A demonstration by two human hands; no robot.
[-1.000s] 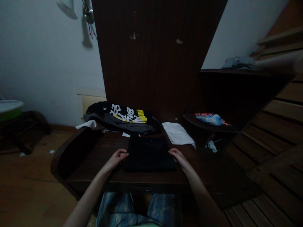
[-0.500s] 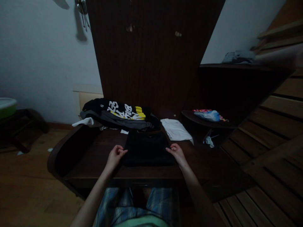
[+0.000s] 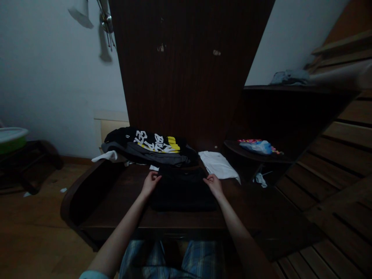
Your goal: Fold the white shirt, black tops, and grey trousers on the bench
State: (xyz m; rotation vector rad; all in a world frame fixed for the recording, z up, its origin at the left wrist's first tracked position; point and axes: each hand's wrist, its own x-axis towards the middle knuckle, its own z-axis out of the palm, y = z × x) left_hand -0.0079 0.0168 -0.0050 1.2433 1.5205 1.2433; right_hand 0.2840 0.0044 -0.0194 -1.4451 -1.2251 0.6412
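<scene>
A folded black shirt (image 3: 183,192) lies flat on the dark wooden surface in front of me, a tiny mark near its far edge. My left hand (image 3: 150,183) pinches its left edge toward the far corner, thumb and fingers together. On the opposite side, my right hand (image 3: 214,186) grips the right edge in the same way. Just behind the shirt is a heap of dark clothes (image 3: 148,147) with white lettering and yellow patches. A folded white garment (image 3: 219,166) rests beyond my right hand.
The dark wooden bench (image 3: 116,201) has a raised, curved left end. A white cloth (image 3: 106,156) hangs over that end. To the right, a rounded shelf (image 3: 238,151) carries a blue-and-white plastic bag (image 3: 257,147). A tall dark panel (image 3: 186,77) rises behind, and wooden slats (image 3: 343,155) stand at right.
Both hands have slid a little away from me along the shirt's side edges, the left also slightly inward. The camera view has tilted up slightly. The shirt stays flat.
</scene>
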